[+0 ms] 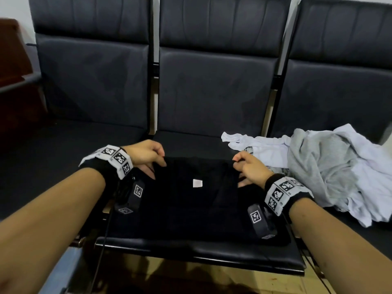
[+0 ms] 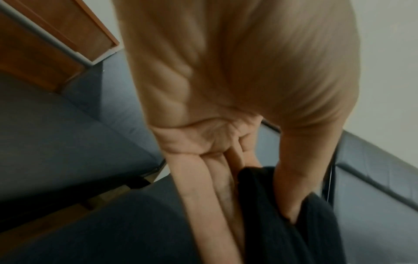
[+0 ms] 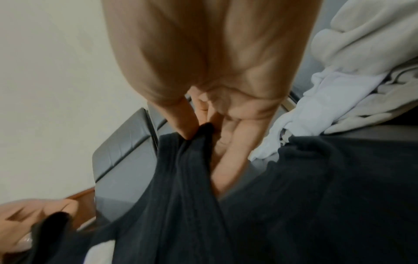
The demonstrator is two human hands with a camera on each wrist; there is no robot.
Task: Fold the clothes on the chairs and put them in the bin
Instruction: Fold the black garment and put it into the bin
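Where wrists blur: white label [image 1: 197, 183]

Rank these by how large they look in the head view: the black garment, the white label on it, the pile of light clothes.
1. black garment, though the pile comes close
2. pile of light clothes, partly cut off at the frame edge, so unsure
3. white label

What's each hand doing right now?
Left hand: pinching the far left corner of the black garment.
Right hand: pinching its far right corner.
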